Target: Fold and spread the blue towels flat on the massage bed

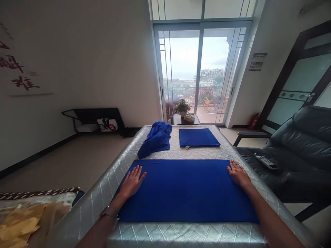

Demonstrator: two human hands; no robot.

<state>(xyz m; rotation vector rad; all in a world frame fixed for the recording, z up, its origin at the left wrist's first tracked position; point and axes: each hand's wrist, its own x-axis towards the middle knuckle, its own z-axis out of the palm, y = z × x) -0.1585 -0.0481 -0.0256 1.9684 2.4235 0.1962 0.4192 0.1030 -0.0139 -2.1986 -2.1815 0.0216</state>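
Observation:
A blue cloth (186,193) lies spread flat as a wide rectangle on a silvery quilted mattress (191,236). My left hand (133,181) rests palm down near its far left corner, fingers stretched out. At the far right corner, my right hand (239,174) also lies flat on the fabric with its fingers extended. Beyond the spread cloth sits a neatly folded blue cloth (198,137) with a small white tag at its near edge. To the left of that one is a crumpled blue cloth (156,139).
A black padded chair (294,155) holding a power strip (266,161) stands close on the right. A low black bench (98,120) is against the left wall. Past the mattress, a small table (177,120) carries a potted plant (182,107) before sliding glass doors (178,62).

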